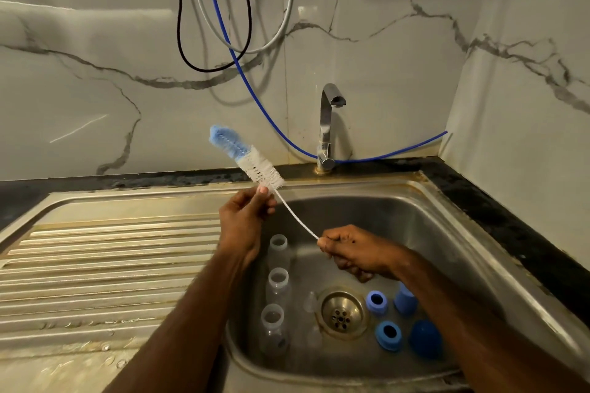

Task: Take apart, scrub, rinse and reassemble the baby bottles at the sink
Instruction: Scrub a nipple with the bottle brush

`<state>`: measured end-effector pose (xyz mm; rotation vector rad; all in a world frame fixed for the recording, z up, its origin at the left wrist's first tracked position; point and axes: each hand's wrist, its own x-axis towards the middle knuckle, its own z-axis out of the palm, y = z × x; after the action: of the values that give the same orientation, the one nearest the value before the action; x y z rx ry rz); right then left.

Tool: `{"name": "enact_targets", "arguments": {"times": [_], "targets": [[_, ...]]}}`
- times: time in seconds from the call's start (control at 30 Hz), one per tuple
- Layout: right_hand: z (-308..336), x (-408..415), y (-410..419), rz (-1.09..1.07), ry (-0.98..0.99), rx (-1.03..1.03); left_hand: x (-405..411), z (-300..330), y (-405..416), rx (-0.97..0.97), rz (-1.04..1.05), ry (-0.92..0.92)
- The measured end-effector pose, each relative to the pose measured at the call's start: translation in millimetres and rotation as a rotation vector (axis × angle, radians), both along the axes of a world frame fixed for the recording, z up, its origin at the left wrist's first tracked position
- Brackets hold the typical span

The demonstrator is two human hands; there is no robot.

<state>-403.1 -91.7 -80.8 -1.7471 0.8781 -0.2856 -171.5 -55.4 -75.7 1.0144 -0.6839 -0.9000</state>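
Note:
A long bottle brush (247, 158) with white and blue bristles slants over the sink basin (431, 233). My left hand (244, 217) pinches it just below the bristles. My right hand (357, 252) grips the lower end of its twisted wire handle. Three clear bottle bodies (278, 287) stand open-mouthed along the basin's left wall. Two blue screw rings (388, 333) and a dark blue cap (424, 338) lie right of the drain (341, 313). Another blue piece (404, 298) is partly hidden by my right forearm. A clear teat (310, 301) lies left of the drain.
A chrome tap (329, 124) stands at the back of the sink, with no water running. The ribbed steel drainboard (111, 265) stretches to the left. Black, white and blue cables (242, 51) hang on the marble wall. A dark counter edge (510, 217) borders the right.

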Motion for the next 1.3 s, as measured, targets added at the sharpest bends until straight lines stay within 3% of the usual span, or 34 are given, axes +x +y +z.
{"name": "enact_targets", "arguments": {"times": [0.1,0.17,0.23,0.3,0.43,0.5,0.57,0.63,0.7,0.77,0.8,0.87,0.93,1.03,1.1,1.2,1.27,1.3], "targets": [[4,2,5,0.057,0.009,0.115,4,-10,-1,-0.001,0.329,-0.673],[4,2,5,0.058,0.015,0.112,3,-10,-1,-0.045,0.416,-0.834],[-1,2,2,0.035,0.033,0.033,3,-10,-2,-0.050,0.428,-0.839],[-7,1,-2,-0.011,0.070,-0.110,6,-8,-2,0.008,0.275,-0.606],[-9,-3,-9,-0.069,0.107,-0.435,11,5,7,0.124,-0.224,0.291],[-7,-3,-9,-0.075,0.089,-0.447,10,11,9,0.147,-0.313,0.465],[-7,-2,-8,-0.065,0.084,-0.416,5,14,8,0.124,-0.304,0.502],[-6,-2,-5,-0.040,0.051,-0.232,-1,12,5,0.050,-0.204,0.356],[-2,-3,-1,0.010,-0.007,0.007,0,3,1,-0.003,0.022,-0.109],[3,-2,3,0.065,-0.022,0.113,3,-8,-3,-0.001,0.271,-0.635],[3,-1,4,0.075,-0.019,0.127,4,-11,-4,-0.007,0.357,-0.761],[0,1,4,0.054,-0.003,0.091,3,-12,-6,-0.044,0.427,-0.822],[-6,2,0,0.014,0.023,-0.022,-1,-8,-3,-0.005,0.312,-0.654],[-10,-3,-7,-0.058,0.083,-0.321,0,4,5,0.102,-0.113,0.111],[-9,-5,-9,-0.081,0.079,-0.414,3,10,8,0.154,-0.259,0.398],[-8,-2,-8,-0.058,0.064,-0.362,-2,17,7,0.108,-0.295,0.510],[-6,-1,-4,-0.029,0.004,-0.146,-7,17,3,0.047,-0.201,0.417],[-4,-1,-2,-0.009,-0.022,-0.038,-7,15,2,0.009,-0.122,0.283]]}}
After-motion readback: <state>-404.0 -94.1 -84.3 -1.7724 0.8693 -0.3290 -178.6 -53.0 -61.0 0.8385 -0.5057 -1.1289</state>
